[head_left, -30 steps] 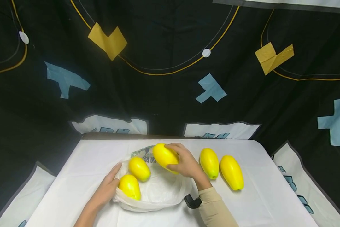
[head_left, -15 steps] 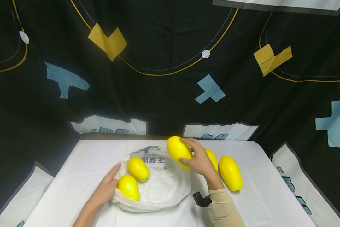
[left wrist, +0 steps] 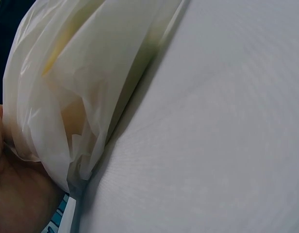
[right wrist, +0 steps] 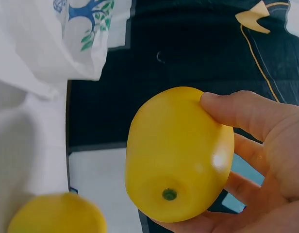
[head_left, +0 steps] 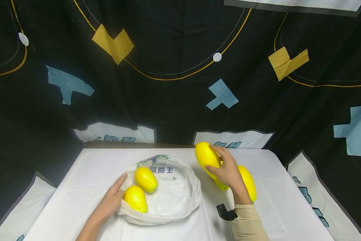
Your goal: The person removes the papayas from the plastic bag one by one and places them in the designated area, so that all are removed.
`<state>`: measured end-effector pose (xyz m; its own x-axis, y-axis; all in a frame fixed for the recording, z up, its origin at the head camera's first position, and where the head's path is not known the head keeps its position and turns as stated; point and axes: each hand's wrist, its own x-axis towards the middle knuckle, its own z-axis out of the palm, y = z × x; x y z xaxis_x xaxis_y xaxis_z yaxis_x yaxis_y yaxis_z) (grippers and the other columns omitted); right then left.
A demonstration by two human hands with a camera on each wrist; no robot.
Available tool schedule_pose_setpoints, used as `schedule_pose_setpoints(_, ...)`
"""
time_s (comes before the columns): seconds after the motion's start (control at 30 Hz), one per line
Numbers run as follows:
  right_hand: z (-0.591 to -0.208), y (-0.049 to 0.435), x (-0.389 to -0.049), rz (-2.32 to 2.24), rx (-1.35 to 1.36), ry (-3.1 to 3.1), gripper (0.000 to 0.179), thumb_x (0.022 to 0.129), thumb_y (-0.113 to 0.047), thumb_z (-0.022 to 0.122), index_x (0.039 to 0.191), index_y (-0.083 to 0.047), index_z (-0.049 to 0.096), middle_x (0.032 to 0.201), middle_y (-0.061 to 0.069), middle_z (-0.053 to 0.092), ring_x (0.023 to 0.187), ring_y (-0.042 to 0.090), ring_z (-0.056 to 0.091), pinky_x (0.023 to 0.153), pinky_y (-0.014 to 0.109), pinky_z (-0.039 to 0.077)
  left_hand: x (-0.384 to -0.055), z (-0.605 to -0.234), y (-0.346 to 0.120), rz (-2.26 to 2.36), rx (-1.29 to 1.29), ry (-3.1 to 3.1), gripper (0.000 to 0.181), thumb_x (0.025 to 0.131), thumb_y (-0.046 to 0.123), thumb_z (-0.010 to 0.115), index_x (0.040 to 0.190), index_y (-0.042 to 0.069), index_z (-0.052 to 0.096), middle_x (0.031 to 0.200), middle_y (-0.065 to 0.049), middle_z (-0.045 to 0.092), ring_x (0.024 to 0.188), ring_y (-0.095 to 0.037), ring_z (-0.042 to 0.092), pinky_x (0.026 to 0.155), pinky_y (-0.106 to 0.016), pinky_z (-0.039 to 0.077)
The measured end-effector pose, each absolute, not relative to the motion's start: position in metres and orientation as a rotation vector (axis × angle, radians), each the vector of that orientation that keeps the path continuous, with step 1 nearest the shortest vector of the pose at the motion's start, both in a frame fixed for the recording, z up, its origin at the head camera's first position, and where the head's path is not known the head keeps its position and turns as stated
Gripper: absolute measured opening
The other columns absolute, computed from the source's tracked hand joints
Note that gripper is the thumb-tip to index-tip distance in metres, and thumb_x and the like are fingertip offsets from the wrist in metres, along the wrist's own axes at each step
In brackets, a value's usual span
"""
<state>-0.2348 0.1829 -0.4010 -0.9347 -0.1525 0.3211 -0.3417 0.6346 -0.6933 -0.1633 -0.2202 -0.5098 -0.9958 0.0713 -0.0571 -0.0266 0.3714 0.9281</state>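
My right hand (head_left: 227, 170) holds a smooth yellow papaya (head_left: 205, 154) above the table, to the right of the bag. In the right wrist view, the thumb and fingers curl round this papaya (right wrist: 174, 150), and a green stem spot faces the camera. A white plastic bag (head_left: 180, 201) lies with its mouth wide open. At its left rim, my left hand (head_left: 111, 197) grips the plastic; folds of the bag (left wrist: 106, 63) hide some fingers in the left wrist view. Inside are two yellow papayas, an upper one (head_left: 145, 180) and a lower one (head_left: 136, 199).
Right of the bag, one papaya (head_left: 248, 183) lies partly behind my right wrist. Another papaya (head_left: 221, 185) is mostly covered by the held one and the hand. A white cloth covers the table (head_left: 78, 187); a black curtain (head_left: 174, 110) hangs behind its far edge.
My right hand has carried its papaya rightward, out from over the bag to over the loose papayas. The left hand stays at the rim, and the two papayas inside the bag keep their places.
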Motion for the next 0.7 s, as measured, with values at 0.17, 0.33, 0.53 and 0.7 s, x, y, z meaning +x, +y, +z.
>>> schedule_pose_setpoints(0.17,-0.4,0.196,-0.232,1.242,0.317,-2.602,0.073,0.074,-0.01,0.083,0.14,-0.02,0.054,0.14,0.001,0.047,0.122,0.026,0.046,0.096,0.048,0.046,-0.164,-0.51,-0.22,1.711,0.037,2.525,0.061,0.098,0.001,0.033,0.157,0.009,0.016,0.163,-0.011,0.007,0.148,-0.033,0.001,0.117,-0.058,0.004)
schedule_pose_setpoints(0.33,-0.397,0.211,-0.231,1.205,0.233,-2.605,0.074,0.074,-0.009,0.082,0.142,-0.018,0.051,0.14,0.004,0.046,0.123,0.028,0.045,0.099,0.051,0.044,-0.164,-0.509,-0.219,1.708,0.03,2.52,0.061,0.099,0.003,0.033,0.157,0.011,0.015,0.163,-0.01,0.006,0.148,-0.032,0.001,0.117,-0.058,0.004)
schedule_pose_setpoints(0.53,-0.396,0.229,-0.23,1.147,0.135,-2.621,0.073,0.077,-0.011,0.08,0.143,-0.017,0.049,0.144,0.007,0.044,0.127,0.031,0.043,0.104,0.054,0.041,-0.163,-0.508,-0.219,1.714,0.034,2.52,0.062,0.099,0.002,0.034,0.157,0.01,0.015,0.163,-0.011,0.006,0.148,-0.032,0.001,0.117,-0.058,0.004)
schedule_pose_setpoints(0.7,-0.398,0.243,-0.228,1.12,0.078,-2.614,0.074,0.078,-0.01,0.08,0.145,-0.016,0.048,0.145,0.011,0.042,0.127,0.035,0.043,0.104,0.055,0.042,-0.164,-0.509,-0.219,1.713,0.042,2.525,0.061,0.098,0.002,0.034,0.157,0.009,0.016,0.163,-0.011,0.006,0.148,-0.032,0.001,0.117,-0.058,0.005)
